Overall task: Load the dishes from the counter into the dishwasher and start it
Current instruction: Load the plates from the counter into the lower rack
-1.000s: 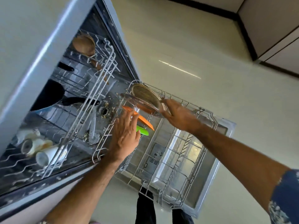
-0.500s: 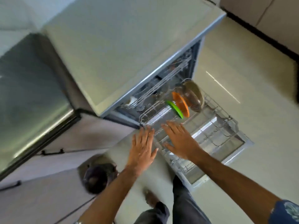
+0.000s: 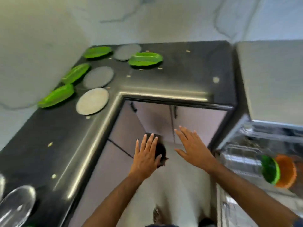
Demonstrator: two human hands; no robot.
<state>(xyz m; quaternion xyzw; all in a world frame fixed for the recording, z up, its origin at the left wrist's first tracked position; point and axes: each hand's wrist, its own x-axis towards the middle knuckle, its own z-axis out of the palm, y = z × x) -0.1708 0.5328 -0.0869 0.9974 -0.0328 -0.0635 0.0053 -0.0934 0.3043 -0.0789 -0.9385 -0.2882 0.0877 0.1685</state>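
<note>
Turning from the dishwasher (image 3: 255, 154), where green and orange plates now stand racked, the person faces the desk (image 3: 164, 76); both hands (image 3: 146, 154) (image 3: 193, 148) are spread, holding nothing. Green plates (image 3: 145, 58) and grey ones (image 3: 92, 101) await loading.

Green and grey plates (image 3: 98, 77) flat on counter (image 3: 172, 74), dishwasher (image 3: 262, 154) open
</note>
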